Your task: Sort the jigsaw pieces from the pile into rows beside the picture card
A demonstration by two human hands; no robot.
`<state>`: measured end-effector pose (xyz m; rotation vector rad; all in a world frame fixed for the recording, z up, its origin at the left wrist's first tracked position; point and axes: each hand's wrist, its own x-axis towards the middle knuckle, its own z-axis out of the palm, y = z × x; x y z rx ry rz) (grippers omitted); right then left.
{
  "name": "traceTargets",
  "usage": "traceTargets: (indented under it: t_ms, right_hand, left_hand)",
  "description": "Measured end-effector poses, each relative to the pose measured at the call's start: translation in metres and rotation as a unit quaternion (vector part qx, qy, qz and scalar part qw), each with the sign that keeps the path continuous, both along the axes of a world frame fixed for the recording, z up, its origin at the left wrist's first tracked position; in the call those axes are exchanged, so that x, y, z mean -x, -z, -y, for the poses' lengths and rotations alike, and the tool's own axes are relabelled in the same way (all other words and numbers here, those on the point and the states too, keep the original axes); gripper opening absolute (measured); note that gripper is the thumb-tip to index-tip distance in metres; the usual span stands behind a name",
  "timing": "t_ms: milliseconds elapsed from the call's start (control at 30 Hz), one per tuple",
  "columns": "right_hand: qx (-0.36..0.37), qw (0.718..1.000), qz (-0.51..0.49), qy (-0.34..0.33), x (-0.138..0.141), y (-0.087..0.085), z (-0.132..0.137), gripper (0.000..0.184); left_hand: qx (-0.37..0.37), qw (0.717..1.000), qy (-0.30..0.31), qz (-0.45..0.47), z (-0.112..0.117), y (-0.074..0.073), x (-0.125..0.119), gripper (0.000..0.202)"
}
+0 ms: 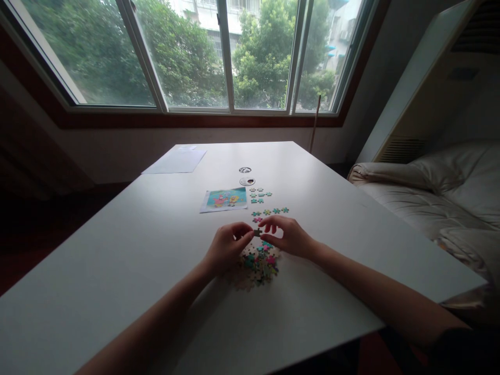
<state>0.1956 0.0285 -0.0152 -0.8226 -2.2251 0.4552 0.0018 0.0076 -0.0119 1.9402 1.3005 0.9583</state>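
Both hands meet over a white table [136, 250], pinching one small puzzle piece [257, 232] between their fingertips. My left hand [226, 246] grips it from the left, my right hand [287, 235] from the right. Just below the hands lies a heap of colourful puzzle pieces [258, 266]. Several loose pieces [269, 211] are laid out in rows beyond the hands. A picture card [224, 199] with a cartoon print lies flat to their left.
A sheet of paper [175, 161] rests at the table's far left. Two round cable holes [247, 181] sit mid-table. A window spans the back wall; a bed with a white quilt [437, 198] stands to the right.
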Motion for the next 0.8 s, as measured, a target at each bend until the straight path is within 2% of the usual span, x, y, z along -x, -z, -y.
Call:
traceTargets:
  t_ms: [133, 300, 800]
  right_hand:
    - [-0.037, 0.999, 0.024, 0.028, 0.0004, 0.0001, 0.0008, 0.022]
    - [-0.067, 0.996, 0.035, 0.043, 0.0, 0.0007, 0.0012, 0.019]
    - [-0.097, 0.993, 0.05, 0.036, -0.0008, 0.0029, 0.0, 0.019]
  left_hand:
    - [0.043, 0.997, 0.001, 0.061, -0.001, 0.0019, 0.0, 0.022]
    - [0.068, 0.993, 0.01, 0.096, -0.0022, 0.0046, -0.0012, 0.021]
    - [0.072, 0.993, 0.021, 0.093, -0.0024, 0.0036, -0.0019, 0.02]
